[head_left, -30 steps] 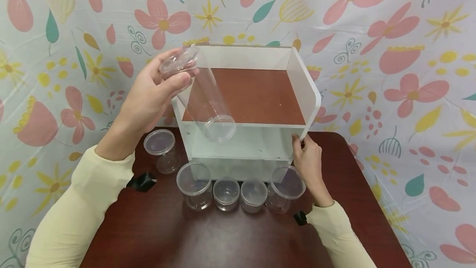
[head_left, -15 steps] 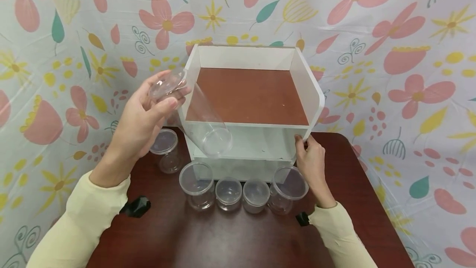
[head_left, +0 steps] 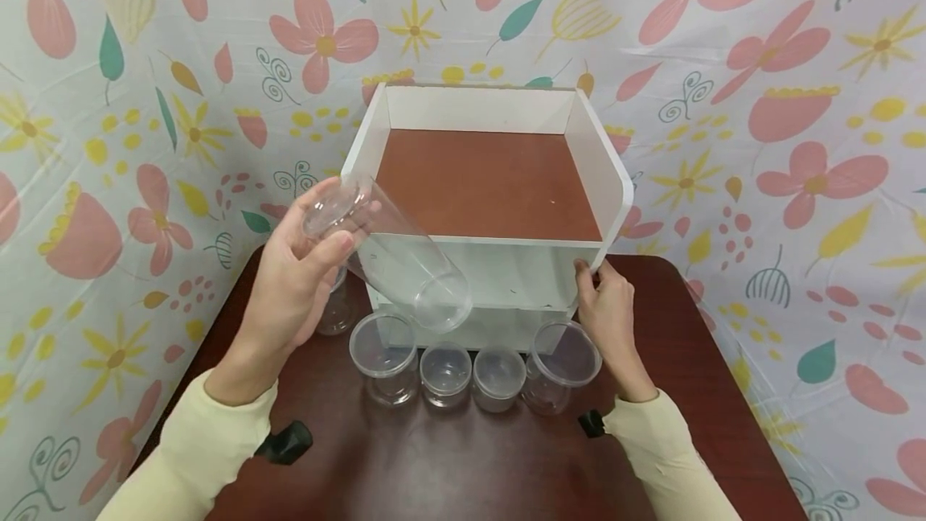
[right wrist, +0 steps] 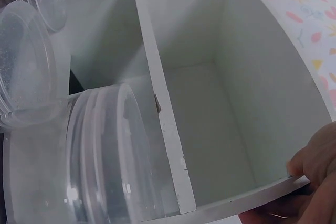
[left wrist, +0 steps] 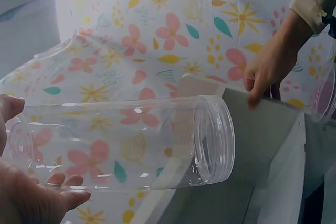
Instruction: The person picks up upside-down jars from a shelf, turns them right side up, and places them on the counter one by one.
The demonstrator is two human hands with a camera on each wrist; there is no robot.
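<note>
My left hand (head_left: 289, 280) grips a tall clear plastic jar (head_left: 405, 256) near one end, fingers and thumb around it. The jar tilts down to the right, its far end in front of the white two-tier shelf (head_left: 615, 199). In the left wrist view the jar (left wrist: 121, 145) lies sideways, with a ridged rim at the end away from the hand. At the shelf's right side, my right hand (head_left: 608, 308) pinches the front edge of the side panel. The right wrist view shows the thumb on that panel's edge and the shelf's bare inner compartments.
Along the shelf's front stand a large clear lidded jar (head_left: 383, 352), a small jar (head_left: 445, 372), another small jar (head_left: 499, 376) and a large jar (head_left: 564, 360). One more jar (head_left: 336, 312) is partly behind my left hand. All stand on a dark brown table (head_left: 463, 473) before a flowered curtain.
My left hand has come down with the jar, from above the shelf's top left to before its front, the far end ending slightly further right. The right hand keeps its hold on the shelf.
</note>
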